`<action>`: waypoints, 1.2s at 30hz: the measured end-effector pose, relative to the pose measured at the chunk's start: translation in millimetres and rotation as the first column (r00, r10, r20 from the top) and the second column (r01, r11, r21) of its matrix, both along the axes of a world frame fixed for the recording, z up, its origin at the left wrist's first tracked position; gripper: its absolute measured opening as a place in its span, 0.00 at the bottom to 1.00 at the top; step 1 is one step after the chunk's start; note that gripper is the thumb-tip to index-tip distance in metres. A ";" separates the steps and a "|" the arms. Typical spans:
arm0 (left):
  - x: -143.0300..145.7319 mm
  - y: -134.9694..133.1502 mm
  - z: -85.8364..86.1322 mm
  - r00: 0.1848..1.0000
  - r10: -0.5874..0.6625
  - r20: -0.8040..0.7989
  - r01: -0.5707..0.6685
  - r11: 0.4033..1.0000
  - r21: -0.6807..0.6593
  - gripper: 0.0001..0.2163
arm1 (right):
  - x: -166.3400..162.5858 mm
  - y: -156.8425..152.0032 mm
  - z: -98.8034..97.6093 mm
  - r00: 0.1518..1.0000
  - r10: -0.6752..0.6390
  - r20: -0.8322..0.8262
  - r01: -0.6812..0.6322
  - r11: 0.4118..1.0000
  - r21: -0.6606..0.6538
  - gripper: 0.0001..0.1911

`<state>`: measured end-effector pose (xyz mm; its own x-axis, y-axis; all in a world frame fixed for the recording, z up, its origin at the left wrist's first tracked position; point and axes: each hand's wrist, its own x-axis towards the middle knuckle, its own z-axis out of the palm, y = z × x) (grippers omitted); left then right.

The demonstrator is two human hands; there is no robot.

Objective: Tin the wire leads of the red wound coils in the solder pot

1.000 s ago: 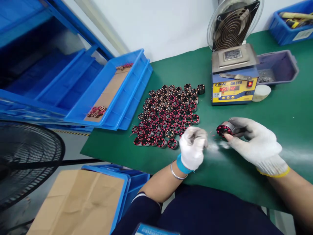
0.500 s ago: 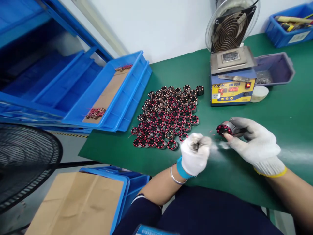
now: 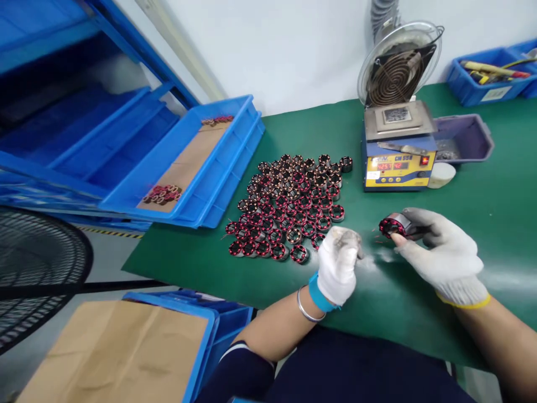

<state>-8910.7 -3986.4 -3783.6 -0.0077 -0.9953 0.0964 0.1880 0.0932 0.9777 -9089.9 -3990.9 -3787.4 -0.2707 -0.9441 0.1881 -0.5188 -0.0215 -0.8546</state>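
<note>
Floor fan (image 3: 37,274) at far left, off the table. One cardboard-covered blue crate (image 3: 117,347) below the table's near-left corner. One long blue tray (image 3: 188,162) overhangs the table's left edge, cardboard liner inside, two small clumps of red coils on it, too small to count. Green table (image 3: 482,196). Pile of coil rings (image 3: 289,207) left of centre, roughly fifty, packed touching, openings facing up. Left hand (image 3: 338,263), white glove, curled into a near-closed fist just right of the pile's near edge; whether it pinches anything I cannot tell. One coil ring (image 3: 393,225) in the right hand (image 3: 436,252), also gloved, half-closed, thumb and fingers around the ring, held just over the table near its front middle; ring's axis roughly level, red-wound face pointing left toward the left hand. One solder pot (image 3: 397,159) behind, one round fan (image 3: 398,64) on it. One grey bin (image 3: 465,137), one white cup (image 3: 440,174). One blue bin (image 3: 486,81) at far-right corner.
</note>
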 end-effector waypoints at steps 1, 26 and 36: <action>-0.9 -2.0 0.8 1.000 -0.024 0.012 0.024 0.999 0.025 0.22 | 1.2 -0.2 0.9 1.000 -0.012 -0.003 0.012 1.000 0.003 0.27; -18.7 -5.6 -19.6 0.485 -0.259 0.835 0.567 0.820 -0.076 0.17 | -59.6 -237.1 154.8 0.371 0.049 -0.927 0.034 0.997 0.066 0.45; -18.7 -1.0 -19.4 0.371 -0.155 0.916 0.608 0.786 -0.113 0.21 | -56.0 -267.6 130.8 0.241 0.150 -0.959 0.050 0.985 0.166 0.25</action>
<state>-8929.4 -3987.4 -3803.0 -0.6754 -0.7235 0.1427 -0.5603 0.6293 0.5386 -9145.9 -4258.5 -3656.5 0.0701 -0.9868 0.1458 -0.9544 -0.0239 0.2974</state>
